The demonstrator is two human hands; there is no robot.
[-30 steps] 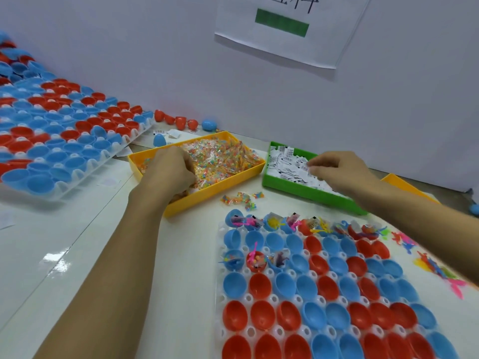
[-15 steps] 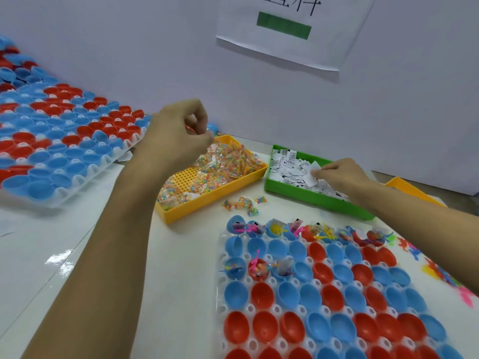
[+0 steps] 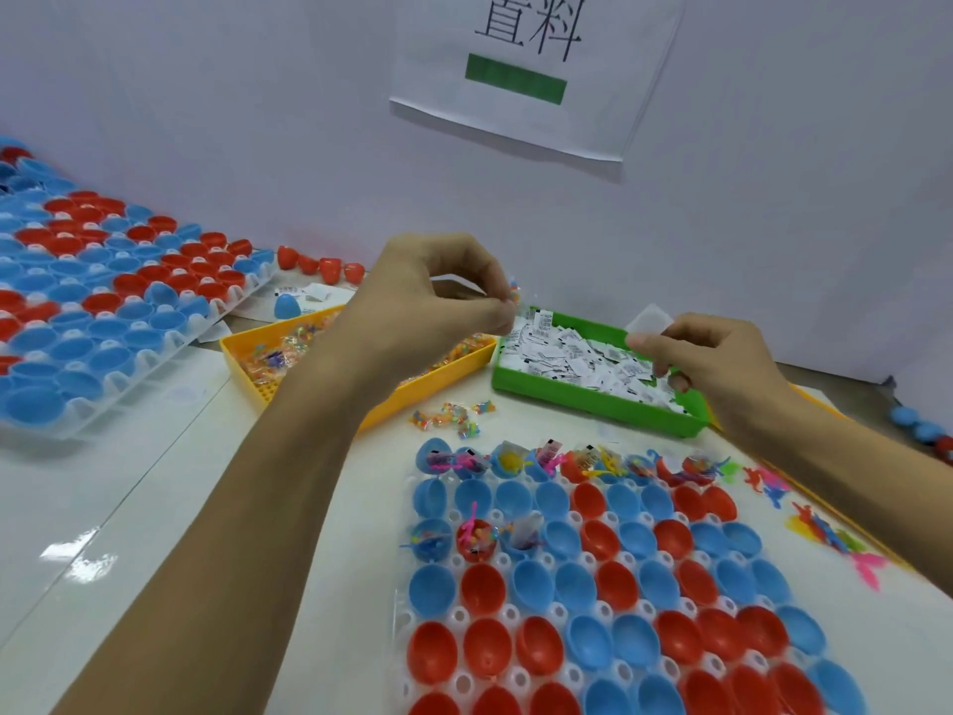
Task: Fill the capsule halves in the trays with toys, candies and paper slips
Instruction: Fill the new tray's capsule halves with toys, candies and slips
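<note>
Fingers (image 3: 503, 301) pinch candy packet (image 3: 514, 292)

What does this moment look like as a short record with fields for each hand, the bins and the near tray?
left hand: raised over the yellow bin, fingers pinching a candy packet
right hand: over the green bin of slips, pinching a paper slip
near tray: far row filled, three halves filled in the third row, the rest empty
</note>
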